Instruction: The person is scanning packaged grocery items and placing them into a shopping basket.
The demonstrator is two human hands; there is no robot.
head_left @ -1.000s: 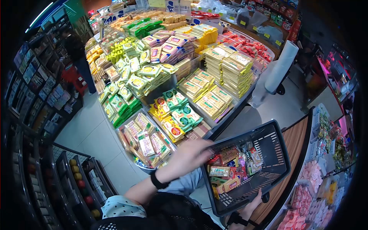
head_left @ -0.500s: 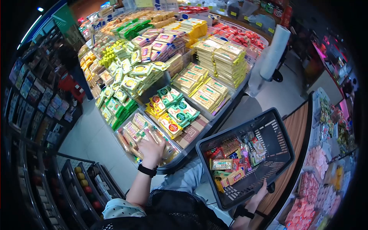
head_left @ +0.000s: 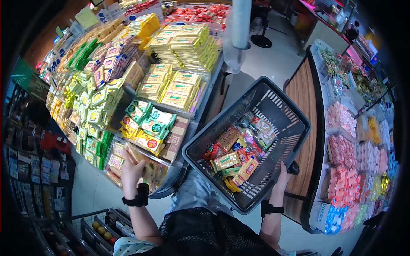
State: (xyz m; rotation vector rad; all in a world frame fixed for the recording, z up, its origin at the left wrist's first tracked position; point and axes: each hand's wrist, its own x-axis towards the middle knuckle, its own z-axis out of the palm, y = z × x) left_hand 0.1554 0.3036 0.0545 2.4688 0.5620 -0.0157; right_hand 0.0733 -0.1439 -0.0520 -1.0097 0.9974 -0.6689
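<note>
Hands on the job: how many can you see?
2: the left hand at the packs left of the basket, the right hand at the basket's right side.

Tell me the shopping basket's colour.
The shopping basket is dark grey, seen best in the head view.

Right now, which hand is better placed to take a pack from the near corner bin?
Likely the left hand: it is at those packs, while the right hand supports the basket.

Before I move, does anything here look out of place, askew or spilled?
I see no spill or damage. The green and yellow packets lie askew, with brown cardboard showing beside them, and the packets in your basket are jumbled.
</note>
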